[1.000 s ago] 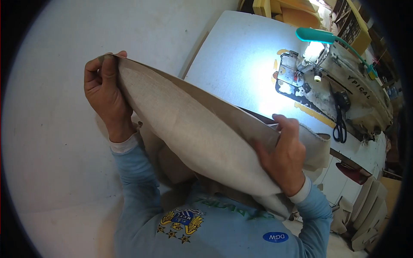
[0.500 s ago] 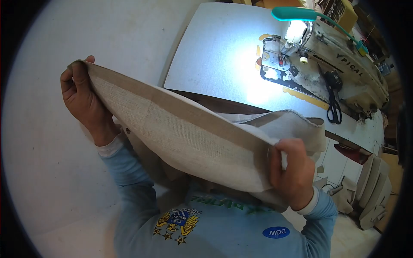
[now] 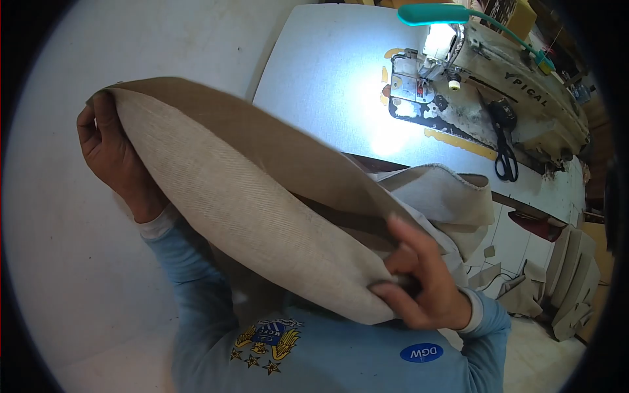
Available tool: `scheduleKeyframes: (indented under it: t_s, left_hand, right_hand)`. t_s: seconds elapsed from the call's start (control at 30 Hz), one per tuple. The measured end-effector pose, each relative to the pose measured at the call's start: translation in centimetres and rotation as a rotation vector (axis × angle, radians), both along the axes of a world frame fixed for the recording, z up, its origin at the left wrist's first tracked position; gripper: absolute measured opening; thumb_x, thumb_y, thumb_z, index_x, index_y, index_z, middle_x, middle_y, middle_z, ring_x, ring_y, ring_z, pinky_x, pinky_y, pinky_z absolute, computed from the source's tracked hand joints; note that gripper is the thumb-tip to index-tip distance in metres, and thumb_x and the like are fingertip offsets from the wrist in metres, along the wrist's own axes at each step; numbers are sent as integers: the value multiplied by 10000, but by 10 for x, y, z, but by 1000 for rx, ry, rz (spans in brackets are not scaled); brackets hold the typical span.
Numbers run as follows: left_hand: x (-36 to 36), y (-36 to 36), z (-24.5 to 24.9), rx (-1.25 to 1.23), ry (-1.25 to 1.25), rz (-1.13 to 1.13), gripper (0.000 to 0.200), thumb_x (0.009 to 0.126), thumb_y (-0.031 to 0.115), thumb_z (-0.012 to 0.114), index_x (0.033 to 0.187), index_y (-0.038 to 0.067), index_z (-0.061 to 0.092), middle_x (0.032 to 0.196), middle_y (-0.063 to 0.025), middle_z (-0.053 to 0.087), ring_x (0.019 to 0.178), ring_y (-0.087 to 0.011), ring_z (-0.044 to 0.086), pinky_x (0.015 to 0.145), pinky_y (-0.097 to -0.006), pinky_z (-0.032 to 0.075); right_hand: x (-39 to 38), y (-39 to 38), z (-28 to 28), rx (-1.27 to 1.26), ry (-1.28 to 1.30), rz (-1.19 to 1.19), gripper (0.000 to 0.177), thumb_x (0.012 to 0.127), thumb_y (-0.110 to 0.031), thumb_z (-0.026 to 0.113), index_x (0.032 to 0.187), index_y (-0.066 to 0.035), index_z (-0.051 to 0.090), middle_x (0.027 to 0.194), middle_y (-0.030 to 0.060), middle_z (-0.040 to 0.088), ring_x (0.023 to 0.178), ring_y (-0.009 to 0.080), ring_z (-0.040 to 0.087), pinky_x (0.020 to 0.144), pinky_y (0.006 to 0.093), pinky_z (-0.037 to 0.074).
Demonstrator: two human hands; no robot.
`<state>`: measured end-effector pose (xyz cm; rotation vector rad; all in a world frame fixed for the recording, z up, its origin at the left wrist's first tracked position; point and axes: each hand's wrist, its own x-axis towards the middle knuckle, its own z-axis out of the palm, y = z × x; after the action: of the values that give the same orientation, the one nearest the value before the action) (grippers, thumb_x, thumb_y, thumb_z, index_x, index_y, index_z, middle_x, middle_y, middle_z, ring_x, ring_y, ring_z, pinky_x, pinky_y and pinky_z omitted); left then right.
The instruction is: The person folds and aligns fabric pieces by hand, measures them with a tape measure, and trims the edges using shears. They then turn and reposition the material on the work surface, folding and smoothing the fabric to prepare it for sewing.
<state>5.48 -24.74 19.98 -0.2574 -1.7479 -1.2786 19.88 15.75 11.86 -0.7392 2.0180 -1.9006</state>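
Observation:
I hold a long piece of beige woven fabric (image 3: pixel 242 196) stretched between both hands in front of my chest. My left hand (image 3: pixel 111 154) pinches its far left corner, raised over the white table. My right hand (image 3: pixel 419 288) grips the other end low near my chest, fingers curled around the folded edge. The fabric bows open between the hands, with a darker tan layer (image 3: pixel 262 134) showing on top. A loose end (image 3: pixel 452 193) of the cloth hangs past my right hand.
A sewing machine (image 3: pixel 517 98) with a lit teal lamp (image 3: pixel 436 14) stands on a grey table top (image 3: pixel 327 78) at the upper right. Black scissors (image 3: pixel 506 157) lie beside it. Foam pieces (image 3: pixel 573 281) are stacked on the floor at the right.
The fabric has opened and bulged wider between my hands. My right hand dropped lower and shifted its grip; my left hand moved slightly left.

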Motion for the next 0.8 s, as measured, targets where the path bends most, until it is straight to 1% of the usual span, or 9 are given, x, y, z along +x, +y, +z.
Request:
scheduleKeyframes:
  t_s: [0.03, 0.13, 0.2, 0.23, 0.37, 0.5, 0.6, 0.7, 0.8]
  left_hand:
    - [1, -1, 1, 6, 10, -2, 220, 1100, 286, 707, 1118, 68, 696, 1043, -121, 803, 918, -154, 778, 768, -260, 656]
    - [4, -8, 6, 45, 30, 79, 209, 1116, 275, 688, 1116, 66, 695, 1039, -102, 800, 924, -133, 763, 775, -253, 632]
    - [6, -15, 10, 15, 52, 139, 195, 1126, 259, 675, 1112, 66, 695, 1040, -94, 796, 940, -123, 750, 806, -255, 615]
    - [7, -18, 12, -31, 64, 156, 188, 1130, 251, 668, 1112, 66, 694, 1042, -92, 794, 950, -121, 745, 828, -258, 607]
    - [13, 0, 10, 7, 85, 127, 172, 1138, 223, 651, 1098, 62, 696, 1064, -100, 788, 989, -130, 741, 911, -277, 595]
    - [9, 0, 8, 52, 85, 109, 161, 1137, 202, 650, 1094, 52, 691, 1070, -110, 783, 1012, -151, 744, 929, -286, 601]
    - [6, -9, 5, 53, 7, 101, 252, 1153, 279, 634, 1156, 28, 653, 1169, -94, 738, 1201, -175, 694, 1051, -320, 547]
    - [-2, 1, 5, 62, 32, 111, 139, 1123, 172, 673, 1105, 36, 689, 1075, -120, 785, 1020, -154, 751, 907, -293, 623]
    - [-14, -1, -1, 120, 2, 41, 173, 1103, 192, 715, 1126, 22, 692, 1053, -110, 786, 974, -145, 745, 868, -285, 621]
  right_hand:
    - [1, 0, -9, -78, 4, 47, 780, 992, -28, 767, 1638, 42, 335, 1042, 211, 746, 791, 223, 723, 776, 328, 560]
    - [-7, -1, -25, -54, -139, 25, 566, 982, -82, 799, 1475, 52, 555, 837, 170, 747, 766, 176, 721, 729, 324, 556]
    - [-23, 16, -23, 287, -43, -63, 423, 974, -112, 815, 1346, 40, 682, 848, 173, 751, 728, 170, 713, 683, 330, 553]
    - [-26, 21, -27, 381, -65, -143, 258, 961, -148, 832, 1143, 22, 764, 868, 175, 762, 665, 236, 722, 633, 358, 566]
    - [-16, 35, -36, 572, 360, -459, 187, 952, -114, 825, 1092, -20, 744, 955, 183, 794, 744, 365, 779, 688, 415, 622]
    - [2, 44, -59, 481, 407, -586, 288, 943, -50, 809, 1218, -34, 724, 1025, 168, 809, 865, 358, 810, 743, 409, 641]
    - [4, 49, -54, 439, 512, -624, 365, 946, -10, 792, 1299, -28, 700, 1087, 163, 814, 934, 360, 815, 775, 400, 647]
    - [9, 48, -57, 427, 499, -746, 373, 952, 5, 786, 1313, -35, 705, 1119, 163, 810, 960, 353, 815, 787, 388, 645]
    - [1, 53, -38, 636, 512, -710, 337, 951, 3, 791, 1277, -57, 731, 1089, 153, 804, 914, 334, 804, 749, 370, 626]
